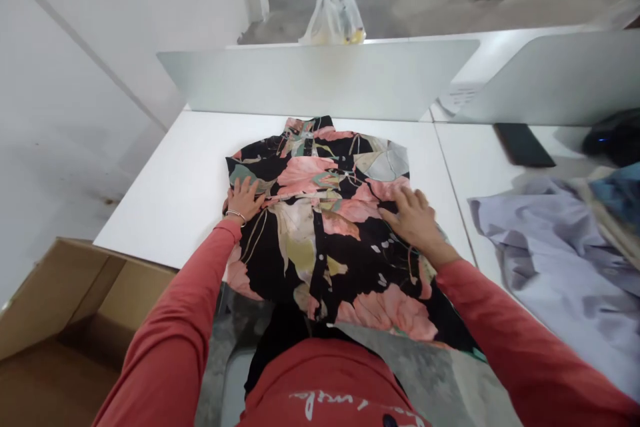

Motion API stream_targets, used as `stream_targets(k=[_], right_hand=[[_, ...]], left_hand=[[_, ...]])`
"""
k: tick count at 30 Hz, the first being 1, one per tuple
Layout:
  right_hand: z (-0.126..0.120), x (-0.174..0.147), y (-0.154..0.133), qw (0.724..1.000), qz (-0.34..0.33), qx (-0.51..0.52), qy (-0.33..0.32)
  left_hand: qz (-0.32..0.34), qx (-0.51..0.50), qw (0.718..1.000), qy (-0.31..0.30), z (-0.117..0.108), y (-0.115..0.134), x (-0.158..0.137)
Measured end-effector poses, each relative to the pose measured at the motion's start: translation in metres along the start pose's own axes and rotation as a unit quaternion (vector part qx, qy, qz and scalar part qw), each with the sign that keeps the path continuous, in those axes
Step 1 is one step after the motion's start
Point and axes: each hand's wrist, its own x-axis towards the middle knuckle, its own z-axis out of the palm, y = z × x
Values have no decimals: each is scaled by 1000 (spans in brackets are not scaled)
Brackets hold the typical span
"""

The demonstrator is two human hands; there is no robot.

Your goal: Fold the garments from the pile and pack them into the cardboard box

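Observation:
A black floral shirt (pixel 300 233) with large pink flowers lies front side up on the white table, its collar toward the far edge. The lower hem hangs over the near edge of the table. On the shirt's left side, my left hand (pixel 243 200) rests with its fingers spread, a bracelet at the wrist. My right hand (pixel 416 219) lies on the right side of the shirt, fingers apart and slightly bent. Both palms press down on the fabric. A fold runs across the shirt between the hands.
Beyond the white table (pixel 155 193) stands a frosted divider (pixel 320 83), with a plastic bag (pixel 335 13) behind it. Lavender clothing (pixel 555 253) is piled at the right, near a dark flat object (pixel 523 145). An open cardboard box (pixel 65 307) sits at the lower left.

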Motion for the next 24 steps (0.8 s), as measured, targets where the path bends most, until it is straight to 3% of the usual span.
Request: stream_targets(k=[3, 5, 9, 12, 15, 17, 20, 22, 24], right_hand=[[23, 51, -41, 999, -29, 16, -40], [41, 72, -52, 997, -27, 16, -65], [62, 88, -53, 999, 15, 6, -46], [63, 93, -52, 999, 31, 22, -38], [57, 98, -45, 996, 25, 47, -70], [50, 95, -38, 994, 13, 59, -86], [31, 67, -38, 996, -18, 73, -44], [15, 30, -50, 988, -104, 114, -17], [1, -15, -71, 952, -240, 189, -38]], left_hand=[[25, 12, 999, -25, 14, 2, 26], [37, 19, 999, -19, 22, 0, 41], [76, 25, 997, -10, 27, -5, 72], [96, 17, 995, -21, 26, -6, 96], [122, 0, 992, -40, 22, -9, 107], [147, -15, 988, -41, 18, -16, 101], [146, -43, 988, 14, 11, -40, 63], [101, -67, 989, 86, 7, -62, 20], [27, -94, 985, 143, 5, -80, -34]])
